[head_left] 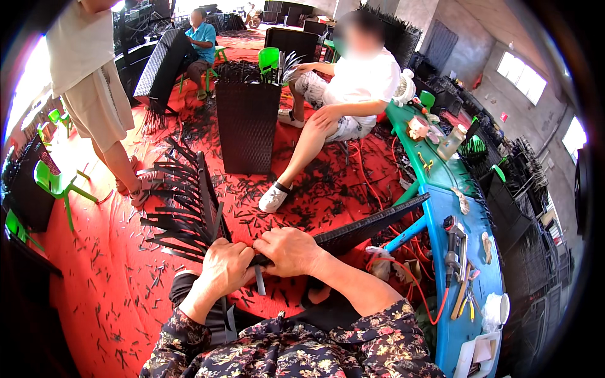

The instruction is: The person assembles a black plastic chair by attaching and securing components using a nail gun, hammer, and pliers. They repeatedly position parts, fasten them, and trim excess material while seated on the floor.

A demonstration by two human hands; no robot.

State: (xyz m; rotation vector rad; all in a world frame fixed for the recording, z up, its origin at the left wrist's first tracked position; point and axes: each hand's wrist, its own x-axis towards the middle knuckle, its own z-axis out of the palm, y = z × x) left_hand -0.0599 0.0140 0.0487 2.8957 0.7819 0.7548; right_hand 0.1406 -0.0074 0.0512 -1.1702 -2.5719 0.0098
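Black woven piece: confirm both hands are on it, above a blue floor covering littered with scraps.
Wrong colour: the head view shows a red floor covering, littered with black scraps. The left hand and right hand are on the black woven piece.

Count: wearer's two hands (288, 252), three other people (368, 82).
We tally one blue table (445, 205), one pneumatic gun (452, 251), one electric fan (404, 88).

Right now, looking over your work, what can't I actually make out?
All in the head view:
- Fingertips of the left hand and right hand: mostly hidden by the curled hands.
- Black woven panel: near end hidden behind the right hand.
- Standing person: head cut off by the upper edge.
- Seated person in white: face blurred.
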